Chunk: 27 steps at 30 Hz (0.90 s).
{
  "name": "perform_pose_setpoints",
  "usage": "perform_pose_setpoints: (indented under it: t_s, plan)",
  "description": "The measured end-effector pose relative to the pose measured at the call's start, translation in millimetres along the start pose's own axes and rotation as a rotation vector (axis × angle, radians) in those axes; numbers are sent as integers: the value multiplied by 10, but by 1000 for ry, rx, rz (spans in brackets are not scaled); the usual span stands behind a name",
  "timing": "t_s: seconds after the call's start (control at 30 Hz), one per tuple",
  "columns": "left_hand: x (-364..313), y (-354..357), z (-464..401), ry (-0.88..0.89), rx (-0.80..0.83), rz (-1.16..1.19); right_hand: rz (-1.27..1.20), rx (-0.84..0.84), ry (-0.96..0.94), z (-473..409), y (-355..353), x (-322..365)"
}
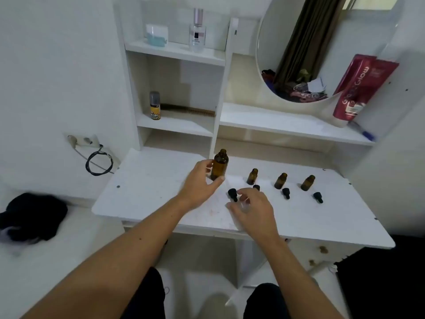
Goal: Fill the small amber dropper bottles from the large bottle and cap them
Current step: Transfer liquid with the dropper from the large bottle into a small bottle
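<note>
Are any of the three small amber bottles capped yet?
No. All three small amber bottles stand open-necked, and the black dropper caps lie on the table.

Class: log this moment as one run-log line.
left hand: around large bottle | right hand: open, over caps | small bottles: uncapped

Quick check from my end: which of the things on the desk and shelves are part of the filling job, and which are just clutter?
Job: large amber bottle by the left hand; three small amber bottles, uncapped; black dropper caps; right hand.

Clutter: perfume bottle, jar, spray can, red tube, pen, black cloth, cable.
</note>
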State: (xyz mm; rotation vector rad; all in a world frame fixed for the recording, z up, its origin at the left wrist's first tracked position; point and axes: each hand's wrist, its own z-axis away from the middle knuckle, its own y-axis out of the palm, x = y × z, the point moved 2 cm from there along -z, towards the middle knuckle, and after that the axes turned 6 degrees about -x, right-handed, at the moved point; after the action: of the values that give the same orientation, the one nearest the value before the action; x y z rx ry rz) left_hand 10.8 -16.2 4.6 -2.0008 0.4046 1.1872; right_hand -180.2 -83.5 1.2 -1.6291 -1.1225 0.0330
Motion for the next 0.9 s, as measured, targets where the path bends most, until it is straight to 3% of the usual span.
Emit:
perform_pose_setpoints:
  t_s: [0.27,0.43,0.63,0.9]
  plan:
    - [-3,90,-117,-68,-36,71,-93,-126,32,-28,-11,7]
    - [54,100,-122,-60,-53,91,-356,-320,46,-162,-296,78]
    - [131,94,-149,-77,-54,110,-568,-388,96,-513,-642,327]
    - [131,92,-157,-73,-61,141,-558,-424,-63,-907,-777,528]
